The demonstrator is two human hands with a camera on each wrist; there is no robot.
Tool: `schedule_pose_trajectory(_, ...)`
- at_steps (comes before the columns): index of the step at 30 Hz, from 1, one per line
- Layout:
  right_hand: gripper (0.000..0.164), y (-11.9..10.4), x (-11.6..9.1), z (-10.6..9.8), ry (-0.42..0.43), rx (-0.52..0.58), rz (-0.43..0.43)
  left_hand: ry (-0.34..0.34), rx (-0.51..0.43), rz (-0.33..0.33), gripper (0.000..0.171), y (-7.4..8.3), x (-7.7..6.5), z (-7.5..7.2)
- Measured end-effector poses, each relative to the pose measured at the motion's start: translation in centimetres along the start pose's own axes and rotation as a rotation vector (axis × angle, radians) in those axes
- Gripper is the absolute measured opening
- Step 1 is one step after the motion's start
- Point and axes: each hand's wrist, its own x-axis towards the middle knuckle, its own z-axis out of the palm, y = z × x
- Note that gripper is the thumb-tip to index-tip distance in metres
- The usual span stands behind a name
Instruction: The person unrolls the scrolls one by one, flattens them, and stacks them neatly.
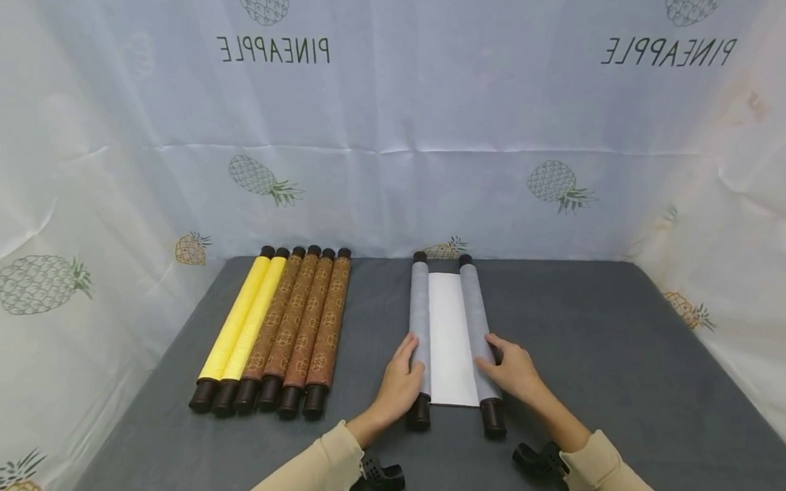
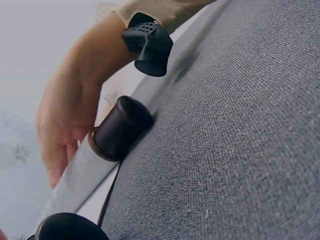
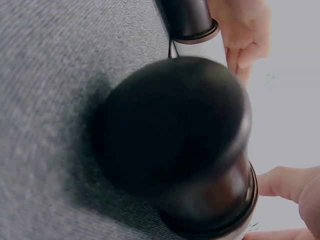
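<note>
A partly unrolled hanging scroll (image 1: pixel 453 338) lies on the table, with a white strip showing between its two grey-blue rolls. Dark brown knobs cap the roll ends. My left hand (image 1: pixel 399 383) holds the left roll (image 1: pixel 420 299) near its lower end, fingers along the outer side and thumb on top. On the right roll (image 1: pixel 475 309), my right hand (image 1: pixel 513 367) has its thumb toward the white strip and its fingers over the outer side. The left wrist view shows a knob (image 2: pixel 122 127) beside the left hand; a large knob (image 3: pixel 175 125) hides much in the right wrist view.
To the left lie two yellow rolled scrolls (image 1: pixel 246 312) and several brown patterned ones (image 1: pixel 303 315), side by side. A dark grey cloth (image 1: pixel 582 329) covers the table. Behind it hangs a pineapple-printed curtain (image 1: pixel 400 112). Black wrist cameras (image 1: pixel 384 476) sit at both wrists.
</note>
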Motion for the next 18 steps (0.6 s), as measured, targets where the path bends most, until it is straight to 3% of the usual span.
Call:
schedule_pose_trajectory(11, 0.081, 0.08, -0.42, 0.11, -0.021, -0.06, 0.057, 0.003, 0.079, 0.046, 0.069, -0.43, -0.14, -0.7)
schedule_pose_trajectory(18, 0.082, 0.37, -0.49, 0.02, -0.025, -0.074, 0.06, 0.003, 0.101, 0.057, 0.079, -0.58, -0.5, -1.03)
